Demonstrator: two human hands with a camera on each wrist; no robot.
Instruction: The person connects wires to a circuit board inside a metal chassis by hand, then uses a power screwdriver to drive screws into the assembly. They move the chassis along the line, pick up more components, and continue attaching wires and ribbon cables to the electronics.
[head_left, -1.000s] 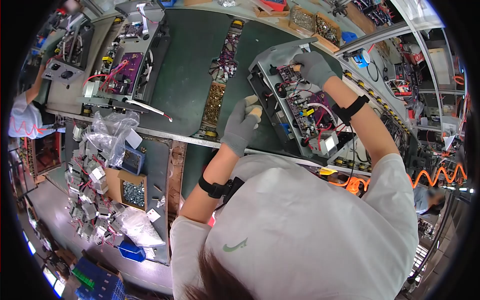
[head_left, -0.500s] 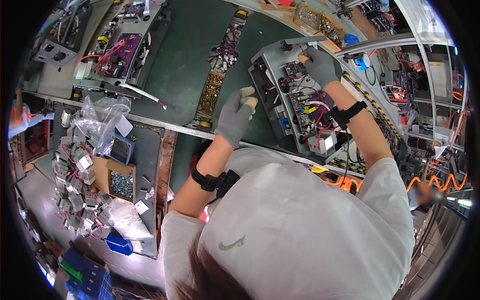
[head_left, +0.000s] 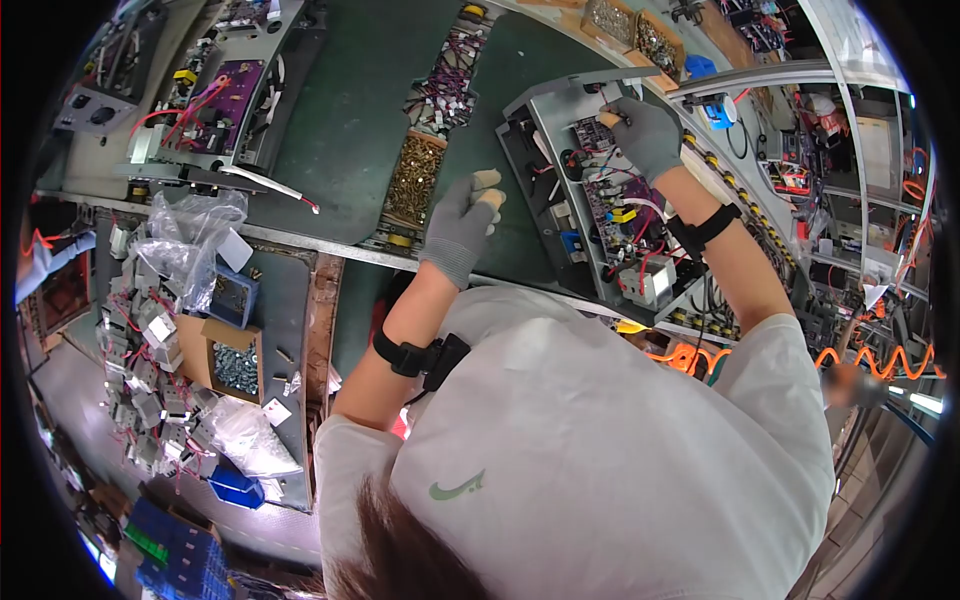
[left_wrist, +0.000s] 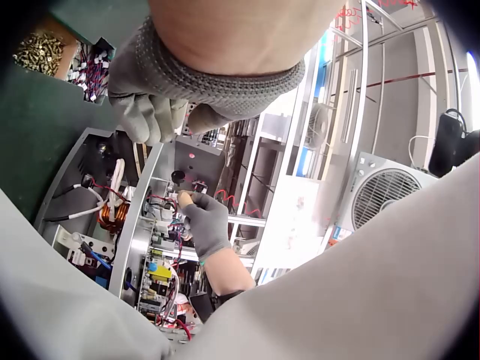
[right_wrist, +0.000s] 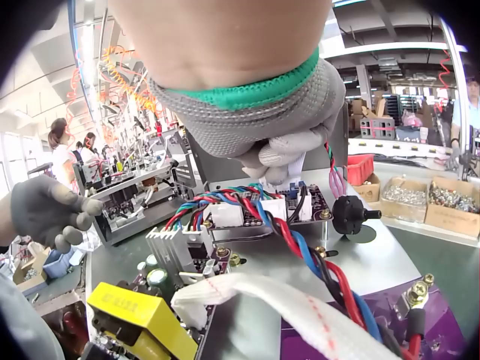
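Observation:
My right hand [head_left: 648, 138], in a grey glove with bare-looking tan fingertips, is over the small circuit board [right_wrist: 315, 202] at the far end of an open metal chassis [head_left: 575, 190]. Its curled fingers pinch a white connector [right_wrist: 295, 168], mostly hidden under them in the right wrist view. Twisted coloured wires [right_wrist: 285, 232] cross in front of that board. A yellow transformer [right_wrist: 142, 319] and a purple board [right_wrist: 375, 319] sit nearer in the chassis. Left of the chassis, my gloved left hand [head_left: 462, 222] hovers over the green bench, fingers loosely bent, holding nothing.
A trough of brass screws [head_left: 415, 180] and a wire bundle [head_left: 445, 95] lie left of the chassis. Another chassis [head_left: 215, 100] stands at far left. A side table holds a box of bolts [head_left: 236, 366], plastic bags [head_left: 190, 240] and piled grey parts [head_left: 150, 390].
My left hand has drawn back leftward from the chassis edge. My right hand stays at the small board. The head view has shifted slightly.

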